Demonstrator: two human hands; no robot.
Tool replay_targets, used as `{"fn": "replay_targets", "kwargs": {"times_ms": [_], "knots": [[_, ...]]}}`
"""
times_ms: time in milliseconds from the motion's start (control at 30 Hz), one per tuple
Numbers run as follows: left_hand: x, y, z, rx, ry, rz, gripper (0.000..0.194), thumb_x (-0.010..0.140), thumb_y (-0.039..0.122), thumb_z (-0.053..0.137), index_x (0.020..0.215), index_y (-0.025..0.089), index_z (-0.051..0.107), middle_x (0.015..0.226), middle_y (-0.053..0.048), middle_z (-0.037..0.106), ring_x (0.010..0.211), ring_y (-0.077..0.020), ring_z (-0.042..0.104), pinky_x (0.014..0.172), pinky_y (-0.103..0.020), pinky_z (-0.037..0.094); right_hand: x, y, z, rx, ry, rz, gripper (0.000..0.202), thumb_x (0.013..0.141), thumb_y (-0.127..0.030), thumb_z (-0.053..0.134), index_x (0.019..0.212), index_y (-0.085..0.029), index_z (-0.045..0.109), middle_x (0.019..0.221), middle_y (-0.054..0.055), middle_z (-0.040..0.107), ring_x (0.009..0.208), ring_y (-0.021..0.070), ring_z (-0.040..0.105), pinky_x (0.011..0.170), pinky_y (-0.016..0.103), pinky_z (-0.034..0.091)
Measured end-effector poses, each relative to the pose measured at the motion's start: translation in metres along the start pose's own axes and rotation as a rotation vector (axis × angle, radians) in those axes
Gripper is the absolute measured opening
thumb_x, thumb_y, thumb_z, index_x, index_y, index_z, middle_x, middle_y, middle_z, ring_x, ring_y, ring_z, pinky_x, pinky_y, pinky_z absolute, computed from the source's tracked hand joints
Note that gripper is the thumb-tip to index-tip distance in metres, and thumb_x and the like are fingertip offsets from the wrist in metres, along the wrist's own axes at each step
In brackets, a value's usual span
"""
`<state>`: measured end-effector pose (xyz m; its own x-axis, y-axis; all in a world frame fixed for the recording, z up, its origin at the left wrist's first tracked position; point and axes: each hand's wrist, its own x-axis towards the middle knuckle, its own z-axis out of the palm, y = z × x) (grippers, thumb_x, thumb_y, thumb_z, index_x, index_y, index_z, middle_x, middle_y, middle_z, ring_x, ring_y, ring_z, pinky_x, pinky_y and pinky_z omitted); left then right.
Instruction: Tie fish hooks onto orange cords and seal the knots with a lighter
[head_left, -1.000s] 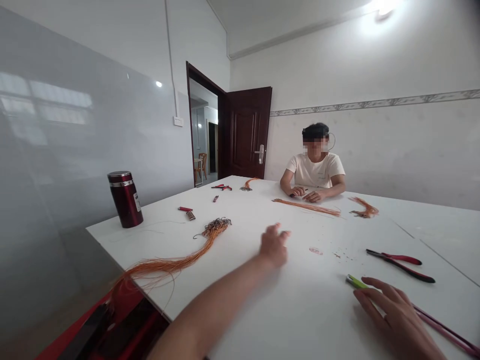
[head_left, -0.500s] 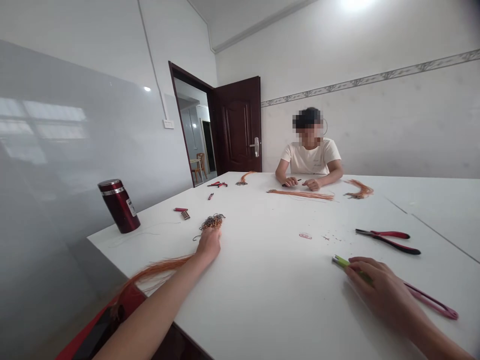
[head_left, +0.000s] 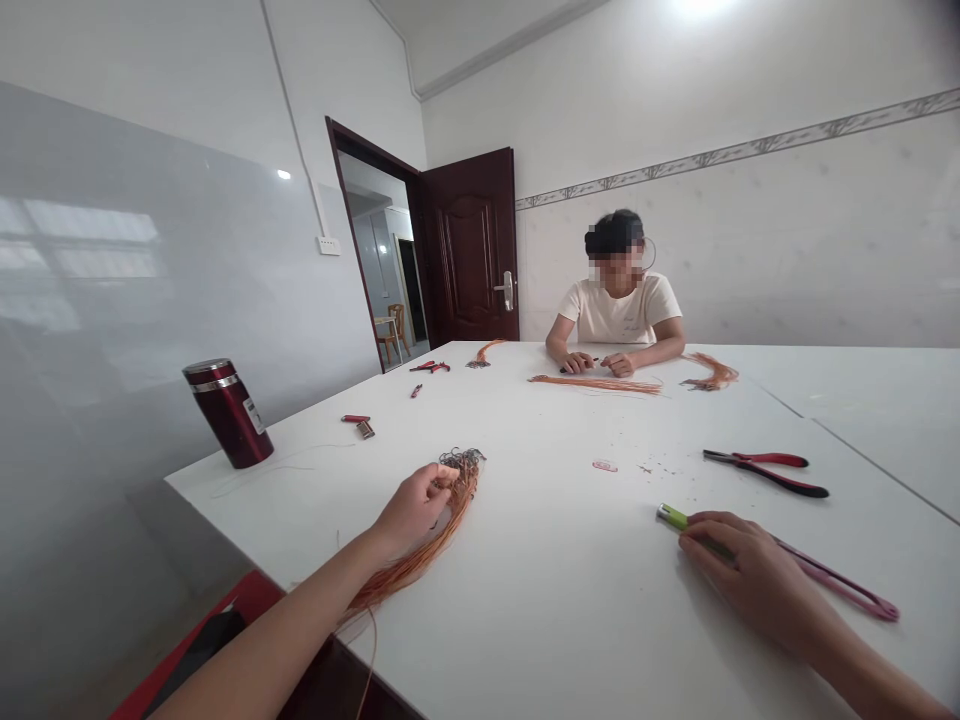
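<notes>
On the left side of the table, a bundle of orange lines (head_left: 454, 515) carries a cluster of dark metal hooks (head_left: 466, 458) at its far end. The fingers of my left hand (head_left: 416, 510) are pinched at the hooked end, and the rest of the bundle runs back beneath my forearm to the table edge. My right hand (head_left: 750, 565) rests on the table, closed around a green lighter (head_left: 673, 516) whose metal tip points left. Part of a slim pink tool with a looped end (head_left: 862, 597) sticks out beyond this hand; its other end is hidden.
Red-handled pliers (head_left: 772, 470) lie beyond my right hand, near small scraps (head_left: 656, 470) and a pink-edged label (head_left: 604, 466). A dark red flask (head_left: 229, 415) stands at left. Opposite sits another person (head_left: 619, 315) by more orange bundles (head_left: 600, 385).
My left hand has shifted, and the hooked bundle has swung to the right, showing more of its lines. My right hand keeps the lighter in nearly the same place. The view has turned slightly.
</notes>
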<state>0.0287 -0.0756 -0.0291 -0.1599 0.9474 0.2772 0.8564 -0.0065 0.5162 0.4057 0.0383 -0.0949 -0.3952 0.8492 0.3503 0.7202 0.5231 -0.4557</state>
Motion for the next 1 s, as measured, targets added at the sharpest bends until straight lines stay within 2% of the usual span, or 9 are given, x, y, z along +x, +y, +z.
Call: {"fn": "replay_targets", "kwargs": {"times_ms": [100, 233, 400, 533, 667, 733, 800, 900, 1000], "knots": [[0.012, -0.006, -0.009, 0.016, 0.005, -0.017, 0.035, 0.073, 0.013, 0.042, 0.106, 0.019, 0.052, 0.111, -0.004, 0.055, 0.091, -0.0152, 0.055, 0.081, -0.027, 0.045, 0.0, 0.0, -0.001, 0.009, -0.02, -0.002, 0.03, 0.079, -0.044, 0.04, 0.082, -0.023, 0.062, 0.103, 0.004, 0.057, 0.093, 0.0238, 0.05, 0.081, 0.037, 0.039], [0.031, -0.016, -0.007, 0.07, -0.037, 0.02, 0.04, 0.065, 0.004, 0.048, 0.099, 0.021, 0.059, 0.105, -0.001, 0.058, 0.102, -0.0169, 0.05, 0.093, -0.028, 0.036, 0.001, 0.0, -0.002, 0.019, -0.028, -0.018, 0.03, 0.079, -0.042, 0.04, 0.082, -0.022, 0.063, 0.103, 0.006, 0.057, 0.092, 0.0248, 0.05, 0.081, 0.038, 0.039], [0.05, -0.022, 0.002, 0.124, -0.045, 0.041, 0.041, 0.066, 0.002, 0.046, 0.1, 0.022, 0.058, 0.106, 0.0, 0.056, 0.101, -0.0135, 0.051, 0.09, -0.023, 0.038, 0.002, 0.001, -0.005, 0.039, -0.047, 0.0, 0.03, 0.079, -0.043, 0.04, 0.081, -0.022, 0.062, 0.103, 0.006, 0.057, 0.092, 0.0245, 0.05, 0.081, 0.037, 0.04], [0.059, -0.023, -0.002, 0.189, -0.029, 0.017, 0.045, 0.07, 0.001, 0.042, 0.109, 0.022, 0.052, 0.115, -0.001, 0.048, 0.107, -0.0115, 0.045, 0.092, -0.021, 0.035, 0.003, 0.001, -0.009, 0.058, -0.07, 0.018, 0.029, 0.078, -0.044, 0.041, 0.08, -0.024, 0.061, 0.103, 0.004, 0.057, 0.093, 0.023, 0.051, 0.08, 0.034, 0.04], [0.058, -0.029, -0.014, 0.275, -0.059, -0.113, 0.034, 0.075, 0.012, 0.05, 0.109, 0.017, 0.05, 0.114, -0.006, 0.049, 0.103, -0.0165, 0.048, 0.09, -0.032, 0.037, 0.002, -0.001, -0.01, 0.063, -0.054, 0.019, 0.029, 0.078, -0.044, 0.041, 0.079, -0.023, 0.062, 0.102, 0.004, 0.058, 0.091, 0.0229, 0.053, 0.078, 0.034, 0.041], [0.056, -0.035, -0.018, 0.306, -0.119, -0.19, 0.028, 0.077, 0.022, 0.053, 0.104, 0.014, 0.052, 0.105, -0.007, 0.054, 0.094, -0.0179, 0.052, 0.083, -0.037, 0.041, 0.002, -0.002, -0.011, 0.062, -0.046, 0.017, 0.029, 0.078, -0.043, 0.041, 0.078, -0.023, 0.062, 0.102, 0.005, 0.058, 0.091, 0.0232, 0.053, 0.078, 0.034, 0.042], [0.055, -0.04, -0.02, 0.325, -0.169, -0.243, 0.027, 0.079, 0.029, 0.051, 0.101, 0.013, 0.052, 0.095, -0.005, 0.057, 0.084, -0.0164, 0.055, 0.076, -0.037, 0.044, 0.002, -0.003, -0.01, 0.058, -0.049, 0.018, 0.029, 0.078, -0.043, 0.041, 0.078, -0.023, 0.062, 0.102, 0.005, 0.058, 0.091, 0.0235, 0.053, 0.079, 0.035, 0.042], [0.058, -0.044, -0.02, 0.338, -0.175, -0.258, 0.025, 0.082, 0.031, 0.047, 0.1, 0.014, 0.053, 0.092, -0.004, 0.057, 0.079, -0.0145, 0.055, 0.074, -0.035, 0.045, 0.002, -0.002, -0.01, 0.052, -0.056, 0.027, 0.03, 0.079, -0.044, 0.04, 0.078, -0.024, 0.062, 0.103, 0.004, 0.058, 0.092, 0.0237, 0.052, 0.079, 0.034, 0.042], [0.065, -0.043, -0.019, 0.341, -0.142, -0.233, 0.026, 0.082, 0.031, 0.047, 0.101, 0.014, 0.052, 0.096, -0.005, 0.057, 0.084, -0.0154, 0.055, 0.076, -0.036, 0.045, 0.003, -0.001, -0.01, 0.055, -0.051, 0.013, 0.031, 0.079, -0.045, 0.04, 0.077, -0.023, 0.062, 0.102, 0.004, 0.059, 0.091, 0.0235, 0.053, 0.078, 0.033, 0.042]]}}
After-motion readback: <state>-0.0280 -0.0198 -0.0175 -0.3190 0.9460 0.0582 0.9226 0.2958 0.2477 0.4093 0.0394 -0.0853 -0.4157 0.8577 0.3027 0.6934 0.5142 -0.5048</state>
